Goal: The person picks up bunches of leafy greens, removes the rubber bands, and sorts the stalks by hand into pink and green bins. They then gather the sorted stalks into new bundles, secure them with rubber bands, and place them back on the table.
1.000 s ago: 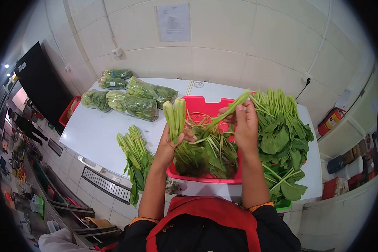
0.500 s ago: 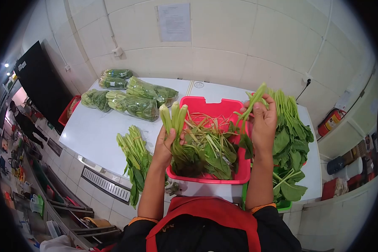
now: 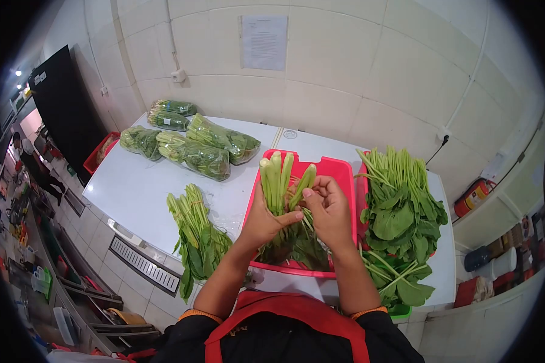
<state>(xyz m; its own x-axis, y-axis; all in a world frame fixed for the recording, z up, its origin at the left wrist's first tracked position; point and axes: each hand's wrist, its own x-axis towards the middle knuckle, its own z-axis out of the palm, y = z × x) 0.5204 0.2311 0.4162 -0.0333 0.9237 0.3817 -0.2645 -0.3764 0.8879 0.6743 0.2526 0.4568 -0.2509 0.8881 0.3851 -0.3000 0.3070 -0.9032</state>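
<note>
Centre frame: left hand (image 3: 263,221), grip clamped round a bunch of green stalks (image 3: 277,175), cut ends up, over the red tub (image 3: 340,172). Right hand (image 3: 328,209), grip pinched on one stalk (image 3: 303,179) touching the bunch. Loose greens (image 3: 399,212) lie right of the tub on the desk (image 3: 139,187).

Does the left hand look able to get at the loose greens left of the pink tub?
Probably yes: only bare counter separates the left hand from the loose greens, though it grips a bundle of stalks.
</note>
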